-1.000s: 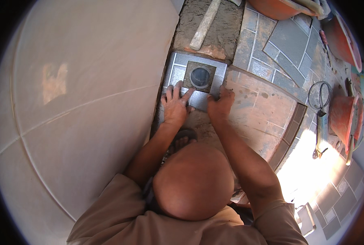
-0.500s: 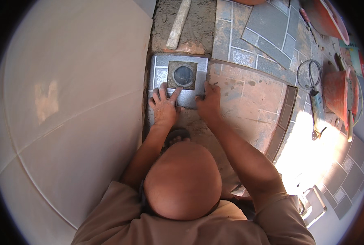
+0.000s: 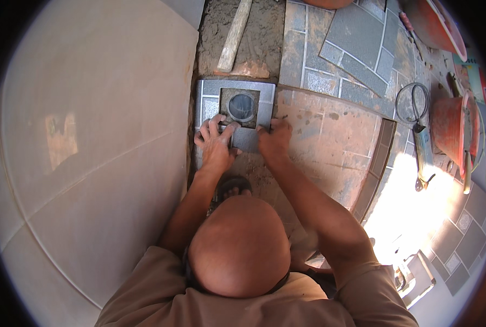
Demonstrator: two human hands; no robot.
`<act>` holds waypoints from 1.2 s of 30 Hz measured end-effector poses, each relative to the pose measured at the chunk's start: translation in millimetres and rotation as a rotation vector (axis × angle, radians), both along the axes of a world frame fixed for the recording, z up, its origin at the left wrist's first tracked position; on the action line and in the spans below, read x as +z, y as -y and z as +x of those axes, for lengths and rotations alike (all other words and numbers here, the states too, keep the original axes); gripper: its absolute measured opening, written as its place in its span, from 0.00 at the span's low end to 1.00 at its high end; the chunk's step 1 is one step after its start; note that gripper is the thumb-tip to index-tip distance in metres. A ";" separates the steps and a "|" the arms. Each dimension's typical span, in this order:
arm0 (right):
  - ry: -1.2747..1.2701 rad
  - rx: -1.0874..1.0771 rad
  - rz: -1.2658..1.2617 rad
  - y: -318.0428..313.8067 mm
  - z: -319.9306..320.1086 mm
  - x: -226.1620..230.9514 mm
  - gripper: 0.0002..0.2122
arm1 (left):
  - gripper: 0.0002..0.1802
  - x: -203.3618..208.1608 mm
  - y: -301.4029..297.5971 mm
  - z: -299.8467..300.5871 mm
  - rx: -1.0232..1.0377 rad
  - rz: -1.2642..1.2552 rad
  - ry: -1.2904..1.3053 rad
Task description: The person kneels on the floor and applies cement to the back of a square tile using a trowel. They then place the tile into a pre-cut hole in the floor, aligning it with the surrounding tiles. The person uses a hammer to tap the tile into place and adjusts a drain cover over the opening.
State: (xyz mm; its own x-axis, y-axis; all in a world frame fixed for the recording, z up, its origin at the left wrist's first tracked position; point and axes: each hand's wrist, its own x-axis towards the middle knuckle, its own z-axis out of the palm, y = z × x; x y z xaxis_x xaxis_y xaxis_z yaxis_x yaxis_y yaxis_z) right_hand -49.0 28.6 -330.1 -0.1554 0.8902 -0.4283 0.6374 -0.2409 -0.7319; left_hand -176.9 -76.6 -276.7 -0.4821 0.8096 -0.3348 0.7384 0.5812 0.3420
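A tiling job in progress, likely a bathroom or wash area under construction. Large pale beige floor tiles [image 3: 90, 163] lie on the left, bare grey mortar bed [image 3: 259, 32] at the far side, loose grey patterned tiles [image 3: 357, 43] and orange plastic buckets [image 3: 450, 125] to the right, beside a square grey tile with a round floor drain [image 3: 242, 107].

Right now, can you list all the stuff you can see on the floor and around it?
Grey tile with round drain hole: one, under both hands.
Wooden stick: one, pale, on mortar bed above the tile.
Patterned floor tiles: many, grey, upper right.
Loose tile slab: one, dark grey, lying on them.
Reddish floor patch: one, right of the hands.
Large wall tiles: several, cream, left.
Buckets: two, orange, right edge.
Coiled cable: one, dark, beside a bucket.
Sandalled foot: one, below the hands.
Left hand: on the tile.
Right hand: on the tile.
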 end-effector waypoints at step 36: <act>-0.307 0.828 0.708 35.6 194.1 323.7 0.07 | 0.24 202.8 13.2 27.9 0.934 0.399 1.914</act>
